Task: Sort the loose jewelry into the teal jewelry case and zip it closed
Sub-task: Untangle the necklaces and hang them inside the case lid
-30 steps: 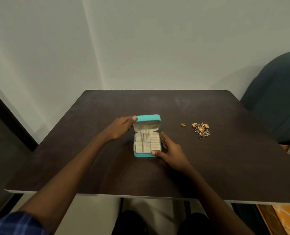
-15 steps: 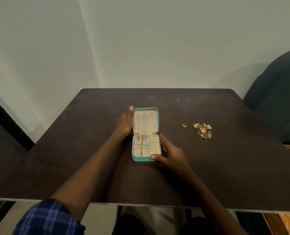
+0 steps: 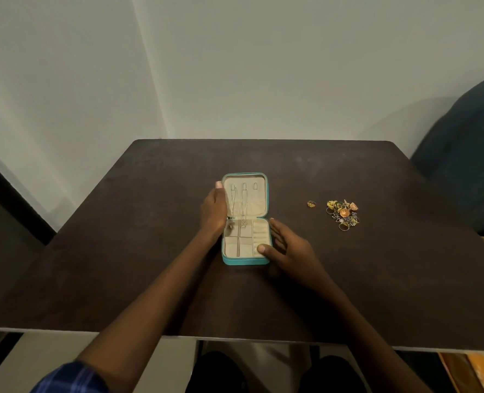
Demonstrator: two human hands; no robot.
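The teal jewelry case [image 3: 245, 260] lies wide open on the dark table [image 3: 121, 251], its cream lid [image 3: 258, 194] laid back flat. Two thin chains [image 3: 244, 207] hang from the lid's hooks into the divided base. My left hand [image 3: 214, 207] grips the lid's left edge, thumb at its top corner. My right hand [image 3: 289, 248] rests against the base's right side, fingers spread, thumb on the front right rim. A pile of loose jewelry [image 3: 343, 212] sits to the right, with a single gold ring [image 3: 311, 204] just left of it.
A dark blue chair back [image 3: 467, 151] stands past the table's right edge. Pale walls meet in a corner behind the table. An orange patterned fabric [image 3: 479, 373] shows below the table's front right corner.
The lid has swung from half raised to fully flat on the table, my left hand going back with it. My right hand has stayed at the base's right side.
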